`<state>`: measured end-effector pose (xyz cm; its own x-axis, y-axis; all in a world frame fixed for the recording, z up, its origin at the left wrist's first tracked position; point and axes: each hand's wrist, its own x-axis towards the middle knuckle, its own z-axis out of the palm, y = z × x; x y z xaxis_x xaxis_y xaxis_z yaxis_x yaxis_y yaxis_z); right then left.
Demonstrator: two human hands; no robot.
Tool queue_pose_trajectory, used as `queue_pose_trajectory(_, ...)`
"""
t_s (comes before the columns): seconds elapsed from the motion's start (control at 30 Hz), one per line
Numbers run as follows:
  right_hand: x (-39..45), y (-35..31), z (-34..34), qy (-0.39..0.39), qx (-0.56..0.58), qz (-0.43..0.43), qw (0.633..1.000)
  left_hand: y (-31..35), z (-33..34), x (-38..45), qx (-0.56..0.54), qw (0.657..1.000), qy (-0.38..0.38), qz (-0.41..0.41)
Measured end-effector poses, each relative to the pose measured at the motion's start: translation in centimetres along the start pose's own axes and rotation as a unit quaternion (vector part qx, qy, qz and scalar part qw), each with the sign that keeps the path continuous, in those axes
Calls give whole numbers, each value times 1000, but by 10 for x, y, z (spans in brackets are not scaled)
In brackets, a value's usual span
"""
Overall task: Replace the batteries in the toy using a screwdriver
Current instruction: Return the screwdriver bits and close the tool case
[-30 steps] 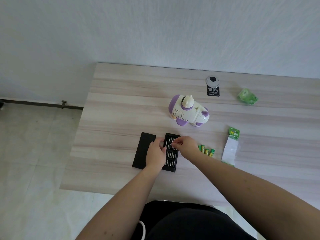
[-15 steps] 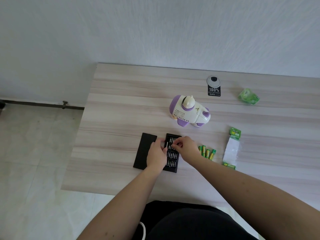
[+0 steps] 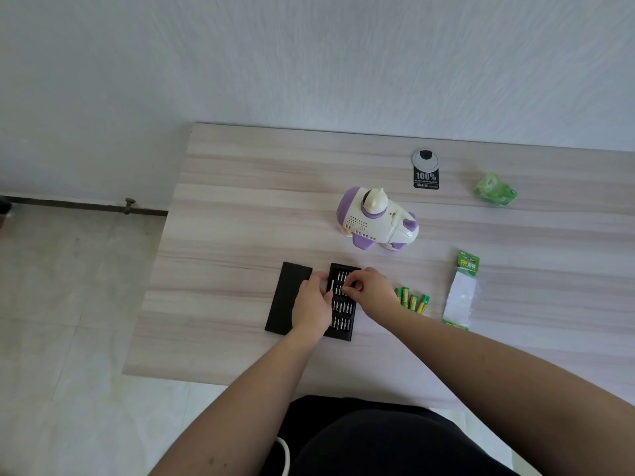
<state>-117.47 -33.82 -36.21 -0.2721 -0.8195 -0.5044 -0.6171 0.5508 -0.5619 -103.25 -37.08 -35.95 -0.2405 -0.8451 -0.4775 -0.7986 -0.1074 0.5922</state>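
Clearly early: the toy stands unopened at twelve o'clock from the bit case on the tabletop, and fresh batteries lie loose at three o'clock, so unscrewing and swapping remain. Right hand pinches something small, likely a bit, over the case. Left hand rests there, its grip unclear.

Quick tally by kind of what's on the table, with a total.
Toy: 1
Loose batteries: 4
Bit case tray: 1
Case lid: 1
Opened battery pack: 1
Crumpled green wrapper: 1
Black tag: 1
Total: 10
The bits in the tray are too small to count.
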Motion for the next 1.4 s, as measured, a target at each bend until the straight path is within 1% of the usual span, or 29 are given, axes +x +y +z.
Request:
queue_pose_trajectory(0.23, 1, -1, -3, -14, -17, -8, 1000, -1, 0, -1, 5, 1000, 0, -1)
queue_pose_trajectory(0.43, 0, -3, -1, -9, -14, -3, 1000, -1, -1, 0, 6, 1000, -1, 0)
queue_pose_trajectory(0.57, -2, -4, -1, 8, 21, 13, 1000, -1, 0, 0, 3, 1000, -2, 2)
queue_pose_trajectory(0.73, 1, -6, -3, -2, 78, 52, 996, -2, 0, 1, 2, 1000, -4, 0)
queue_pose_trajectory(0.87, 4, -8, 0, 5, 101, 83, 991, -3, 0, 1, 6, 1000, -6, 1)
queue_pose_trajectory(1.03, 4, -10, 4, 12, 104, 113, 988, -2, 1, 2, 9, 1000, -7, -4)
queue_pose_trajectory(1.23, 5, -11, 0, 2, 143, 116, 983, -3, 1, 2, 15, 1000, -8, -1)
queue_pose_trajectory(1.4, 5, -15, 5, 25, 109, 126, 986, -3, 1, 2, 16, 1000, -10, -1)
